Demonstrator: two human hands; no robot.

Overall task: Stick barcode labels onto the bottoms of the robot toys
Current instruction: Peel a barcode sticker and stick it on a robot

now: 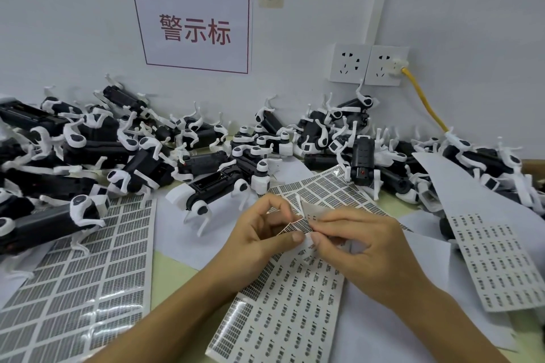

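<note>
Now | left hand [259, 233] and right hand [358, 244]: each grip pinches the lifted corner of the barcode label sheet [295, 298] (lying on surface [174, 267]) | robot toys [206, 153] heaped behind, along wall.

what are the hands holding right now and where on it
Both hands pinch the curled top corner of the white barcode label sheet: left hand and right hand at the lifted corner.

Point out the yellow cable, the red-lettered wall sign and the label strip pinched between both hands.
yellow cable [424, 100]: head view, mid-run below the socket.
wall sign [194, 29]: head view, red lettering.
label strip [298, 227]: head view, barcoded part between the fingertips.
</note>
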